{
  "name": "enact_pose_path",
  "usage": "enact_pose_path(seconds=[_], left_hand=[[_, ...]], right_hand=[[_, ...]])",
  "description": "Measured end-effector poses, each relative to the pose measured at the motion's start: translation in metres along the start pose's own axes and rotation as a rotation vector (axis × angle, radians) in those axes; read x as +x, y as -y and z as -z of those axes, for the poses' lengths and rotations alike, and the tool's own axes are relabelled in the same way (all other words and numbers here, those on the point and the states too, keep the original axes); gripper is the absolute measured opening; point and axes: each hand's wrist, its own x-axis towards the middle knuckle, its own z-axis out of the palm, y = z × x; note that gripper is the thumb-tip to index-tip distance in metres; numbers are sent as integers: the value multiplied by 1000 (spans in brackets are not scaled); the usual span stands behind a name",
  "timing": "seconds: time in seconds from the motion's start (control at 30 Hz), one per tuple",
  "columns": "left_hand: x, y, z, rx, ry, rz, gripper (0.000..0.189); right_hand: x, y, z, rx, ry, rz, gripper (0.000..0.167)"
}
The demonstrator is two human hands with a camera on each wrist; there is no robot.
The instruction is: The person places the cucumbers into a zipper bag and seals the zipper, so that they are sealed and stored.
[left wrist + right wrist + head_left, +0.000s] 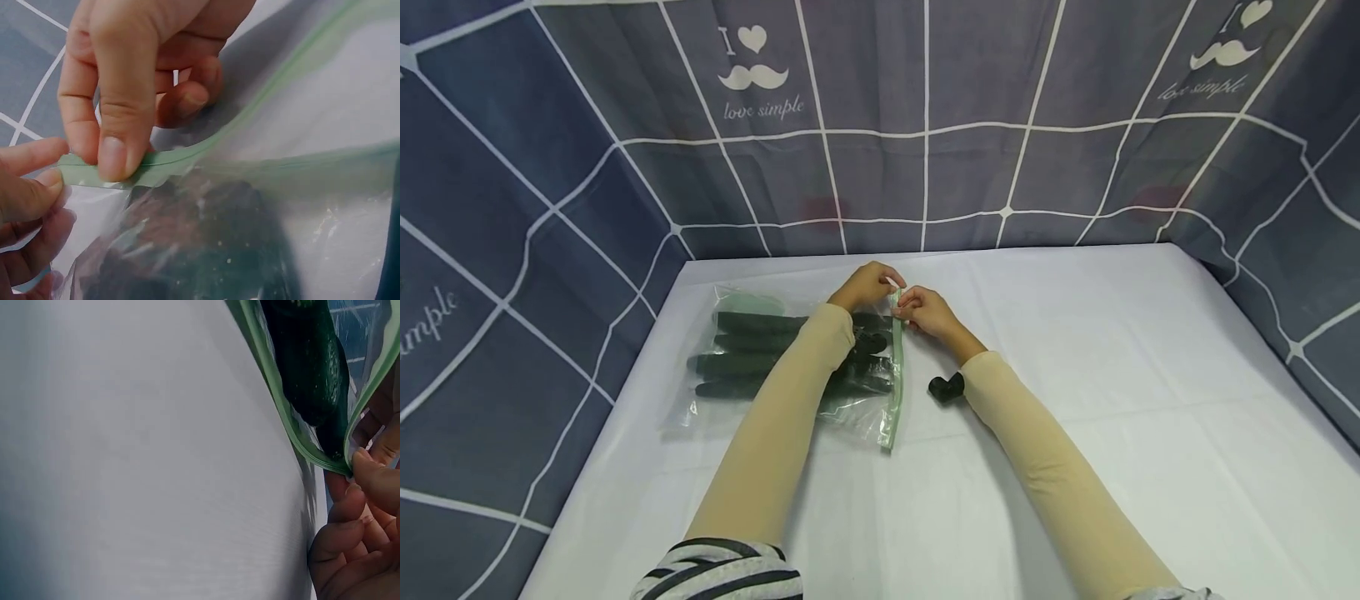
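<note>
A clear zip bag (857, 417) lies flat with several dark green cucumbers (752, 343) inside, side by side. Its green zip strip (892, 392) runs along the bag's right side. At the strip's far end, my left hand (868, 286) pinches it, the thumb (114, 153) on the near face. Just beside it, my right hand (928, 312) pinches the corner tip between thumb and fingers. In the right wrist view, the mouth of the bag gapes below the pinched corner, and the cucumbers (312, 369) show between its two green edges.
The bag rests on a white cloth-covered table (1075, 350). Dark grey curtains (880, 175) with white grid lines rise behind and at both sides. A small black piece (946, 388) sits against the right sleeve, near the wrist.
</note>
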Motion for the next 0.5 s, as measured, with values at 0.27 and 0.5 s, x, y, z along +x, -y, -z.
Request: enact_pose_path(seconds=[0.27,0.5], left_hand=[[-4,-2,2,-22,-21,-3,24],[-6,-4,6,-17,-43,2,25]], right_hand=[[-12,-4,-3,-71,20,-1,11],[-23,-4,-6,-128,55,-8,14]])
